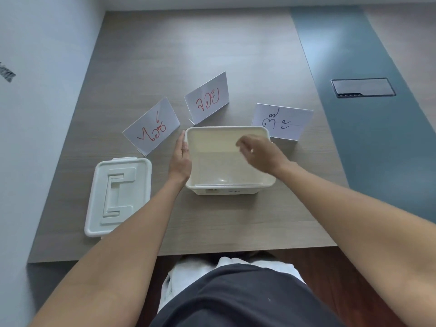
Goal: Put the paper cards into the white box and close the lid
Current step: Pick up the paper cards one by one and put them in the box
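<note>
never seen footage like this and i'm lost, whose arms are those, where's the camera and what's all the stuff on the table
There is no machine here. The single picture comes from a camera worn on a person's head, looking forward and down, so the two bare arms are that person's own.

On the wooden table stands an open white box, which looks empty. The left hand rests against its left wall, steadying it. The right hand hovers over the box, blurred, and appears to hold nothing.

The box's lid lies flat on the table to the left. Behind the box stand three paper cards: the left card and the middle card with red handwriting, and the right card with dark handwriting. None is in the box yet.
</note>
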Demonstrator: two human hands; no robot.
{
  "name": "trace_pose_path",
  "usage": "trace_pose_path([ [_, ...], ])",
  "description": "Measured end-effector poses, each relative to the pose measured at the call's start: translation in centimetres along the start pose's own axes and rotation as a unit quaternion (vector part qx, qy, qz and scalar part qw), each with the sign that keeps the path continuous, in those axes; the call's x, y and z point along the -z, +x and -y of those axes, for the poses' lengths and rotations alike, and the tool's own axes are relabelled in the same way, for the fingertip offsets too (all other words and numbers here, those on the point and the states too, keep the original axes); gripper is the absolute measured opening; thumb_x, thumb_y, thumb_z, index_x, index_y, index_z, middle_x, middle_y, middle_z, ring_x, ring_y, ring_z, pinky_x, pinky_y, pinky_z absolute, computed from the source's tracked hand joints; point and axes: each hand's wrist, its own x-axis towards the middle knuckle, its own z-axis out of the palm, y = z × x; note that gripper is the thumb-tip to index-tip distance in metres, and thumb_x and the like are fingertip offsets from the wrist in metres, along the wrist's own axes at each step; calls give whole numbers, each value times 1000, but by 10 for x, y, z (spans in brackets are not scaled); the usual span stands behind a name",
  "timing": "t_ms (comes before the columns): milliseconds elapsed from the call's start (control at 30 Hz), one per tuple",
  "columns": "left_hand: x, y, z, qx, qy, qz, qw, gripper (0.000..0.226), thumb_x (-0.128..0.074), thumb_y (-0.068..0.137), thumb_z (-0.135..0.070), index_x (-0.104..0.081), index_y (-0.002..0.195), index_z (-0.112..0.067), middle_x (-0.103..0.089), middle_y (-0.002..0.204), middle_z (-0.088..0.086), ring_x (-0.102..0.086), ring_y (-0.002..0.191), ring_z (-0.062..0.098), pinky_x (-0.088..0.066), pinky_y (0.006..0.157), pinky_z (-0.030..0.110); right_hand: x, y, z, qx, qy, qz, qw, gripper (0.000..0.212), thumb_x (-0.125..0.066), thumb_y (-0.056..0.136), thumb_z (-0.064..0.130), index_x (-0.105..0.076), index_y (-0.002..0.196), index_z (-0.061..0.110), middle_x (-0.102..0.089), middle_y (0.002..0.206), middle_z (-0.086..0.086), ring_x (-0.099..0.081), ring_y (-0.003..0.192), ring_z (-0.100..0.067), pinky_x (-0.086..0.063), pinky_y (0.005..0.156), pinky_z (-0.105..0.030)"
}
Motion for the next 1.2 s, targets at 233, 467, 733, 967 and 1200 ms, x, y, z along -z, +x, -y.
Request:
trace_pose_path([
  [233,-1,1,3,1,10,1,1000,47,-22,109,-27,-27,155,-23,-28,162,-6,-24,147,8,-17,114,19,46,31,-67,-82,-32,-148,985,20,-51,95,23,-68,98,13,-62,105,-8,-66,90,-27,-53,77,-42],
  [467,-1,1,2,1,19,4,1000,47,-22,109,-27,-26,156,-21,-26,162,-6,-21,149,7,-16,122,28,61,57,-116,-252,-183,-51,949,63,-53,96,37,-30,150,14,-28,152,-19,-28,138,-37,-23,110,-47],
  [733,-1,0,1,9,28,-2,1000,47,-21,109,-28,-26,156,-22,-26,162,-7,-21,148,7,-16,121,26,67,57,-131,-224,-268,-2,937,29,-43,94,2,-50,122,7,-55,121,-22,-53,113,-41,-35,96,-45],
  [967,-1,1,3,6,33,0,999,47,-21,109,-30,-26,155,-25,-26,162,-9,-22,148,7,-17,121,27,78,59,-110,-222,-197,-30,955,19,-43,95,4,-54,109,9,-63,110,-23,-61,96,-43,-38,72,-37],
  [1200,-1,-1,0,11,32,0,999,47,-22,109,-30,-26,155,-25,-28,162,-7,-24,147,9,-18,117,23,79,61,-65,-116,-147,-182,965,25,-40,94,9,-62,103,7,-68,104,-16,-62,89,-42,-44,73,-39],
])
